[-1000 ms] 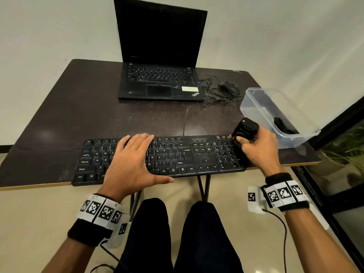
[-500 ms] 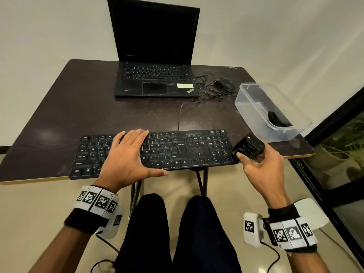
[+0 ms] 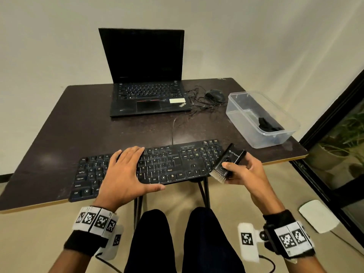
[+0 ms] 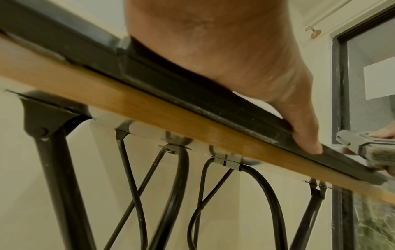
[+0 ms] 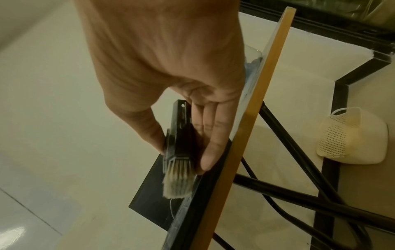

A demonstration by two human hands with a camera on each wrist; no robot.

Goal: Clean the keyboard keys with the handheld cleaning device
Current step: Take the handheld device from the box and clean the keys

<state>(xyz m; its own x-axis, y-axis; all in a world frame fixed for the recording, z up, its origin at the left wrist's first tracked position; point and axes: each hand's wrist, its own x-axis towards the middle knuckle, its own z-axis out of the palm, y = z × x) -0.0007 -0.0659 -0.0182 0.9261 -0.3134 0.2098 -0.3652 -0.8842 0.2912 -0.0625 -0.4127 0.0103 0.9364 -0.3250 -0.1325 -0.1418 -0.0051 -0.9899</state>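
The right hand has pulled the brush off the keys; its grip pinches it, bristles toward the keyboard edge. The left hand lies flat, fingers straight, on the keyboard at the table front.

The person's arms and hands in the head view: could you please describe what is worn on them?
The hands are bare, the forearms without sleeves. Each wrist carries a black band topped by a strip of white tiles printed with black square codes. A white camera unit, also code-marked, hangs from the right wrist band, trailing a black cable.
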